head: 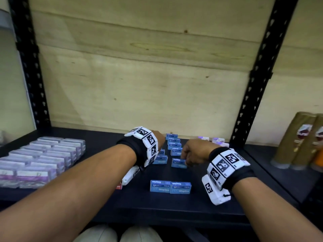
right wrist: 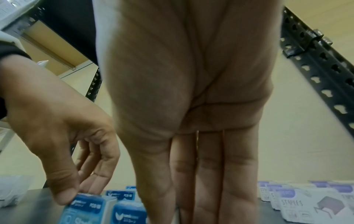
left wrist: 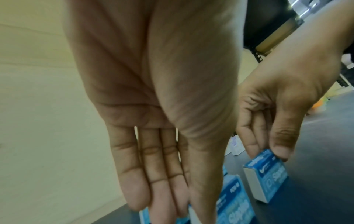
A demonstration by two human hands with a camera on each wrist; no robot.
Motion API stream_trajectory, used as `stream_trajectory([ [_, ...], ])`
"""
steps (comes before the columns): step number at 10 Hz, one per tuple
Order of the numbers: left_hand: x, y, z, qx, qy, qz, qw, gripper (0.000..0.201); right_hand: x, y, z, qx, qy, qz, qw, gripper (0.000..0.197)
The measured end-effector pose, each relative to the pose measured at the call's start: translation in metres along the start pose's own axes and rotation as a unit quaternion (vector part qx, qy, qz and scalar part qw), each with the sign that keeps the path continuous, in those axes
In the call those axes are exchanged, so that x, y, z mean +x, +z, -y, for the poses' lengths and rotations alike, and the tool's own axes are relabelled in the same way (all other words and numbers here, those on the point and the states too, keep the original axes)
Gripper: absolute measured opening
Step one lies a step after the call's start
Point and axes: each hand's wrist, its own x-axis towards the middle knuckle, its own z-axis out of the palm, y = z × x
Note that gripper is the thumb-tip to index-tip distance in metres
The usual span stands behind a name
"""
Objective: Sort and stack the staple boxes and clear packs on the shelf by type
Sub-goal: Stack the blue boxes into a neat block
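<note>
Right hand (head: pixel 191 152) pinches a small blue cardboard staple box (head: pixel 178 162) at mid-shelf; left hand (right wrist: pixel 63 136) pinches a neighbouring blue box (right wrist: pixel 84 209). Judged light, rigid, dense: grip the long sides. Clear packs (head: pixel 38 159) lie left.

Shop or stockroom: black perforated steel rack uprights (head: pixel 251 74), dark shelf board (head: pixel 174 203), rows of small blue cardboard staple boxes (head: pixel 170 186), clear packs (head: pixel 40 159) left.

**Three views converging on the blue staple boxes**

The head view looks down from above and in front of the blue staple boxes (head: pixel 170 186). Each wrist view looks along its palm, very close above those boxes (left wrist: pixel 266 174) (right wrist: pixel 90 209), which all three share.
</note>
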Motion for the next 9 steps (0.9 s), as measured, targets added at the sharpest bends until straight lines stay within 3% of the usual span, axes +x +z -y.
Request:
stream_trajectory([
  [1,0.034,0.025,0.01,-0.09,0.028,0.018,0.995,0.026,-0.012,0.002,-0.001,0.006,0.0,0.003,1.0,0.022],
  [2,0.023,0.024,0.008,-0.091,0.024,0.072,0.993,0.013,-0.025,0.005,-0.003,0.007,-0.008,0.008,1.0,0.02],
  [3,0.009,0.026,0.004,-0.134,0.037,0.057,0.989,0.01,-0.037,0.007,-0.004,0.02,-0.008,0.015,1.0,0.018],
  [4,-0.002,0.037,0.003,-0.152,0.048,0.028,0.987,0.03,-0.05,0.009,-0.003,0.025,-0.007,0.022,0.999,0.017],
  [6,-0.026,0.039,-0.006,-0.15,0.042,-0.01,0.988,0.013,-0.062,0.012,-0.002,0.036,0.001,0.044,0.998,0.017],
  [7,-0.035,0.033,-0.007,-0.154,0.047,0.029,0.986,0.027,-0.068,0.013,-0.002,0.037,0.002,0.047,0.998,0.016],
  [9,-0.047,0.029,-0.007,-0.149,0.042,0.08,0.985,0.029,-0.078,0.012,0.0,0.031,-0.005,0.064,0.997,0.022],
])
